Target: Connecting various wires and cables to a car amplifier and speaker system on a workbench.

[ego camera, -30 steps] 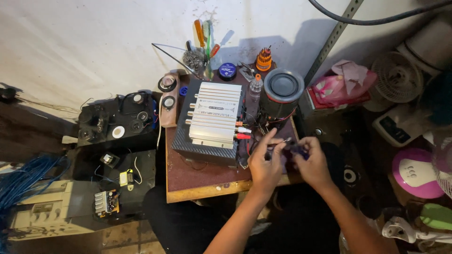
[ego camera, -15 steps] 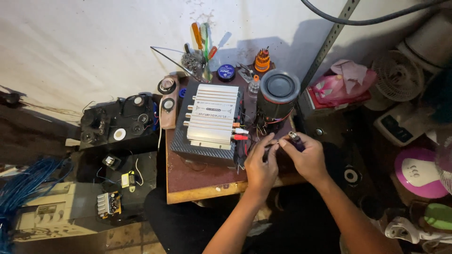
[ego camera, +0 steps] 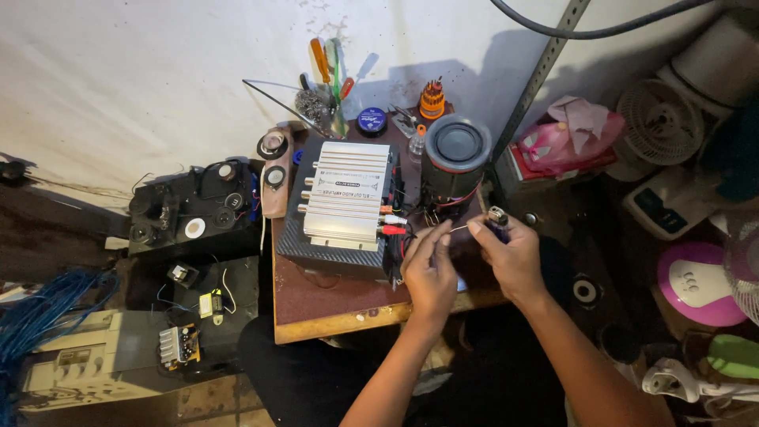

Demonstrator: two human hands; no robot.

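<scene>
Wire (ego camera: 458,228) stretches between your hands: your left hand (ego camera: 431,273) pinches one end, your right hand (ego camera: 514,257) grips a small plug (ego camera: 497,215), beside the silver amplifier (ego camera: 344,196).

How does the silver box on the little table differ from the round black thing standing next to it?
The silver amplifier is a flat, ribbed rectangular box lying low; the black speaker is a cylinder standing upright, its round face turned up. The amplifier is pale metal, the speaker dark with a grey rim. Both sit on the brown table, with wires beside them.
</scene>
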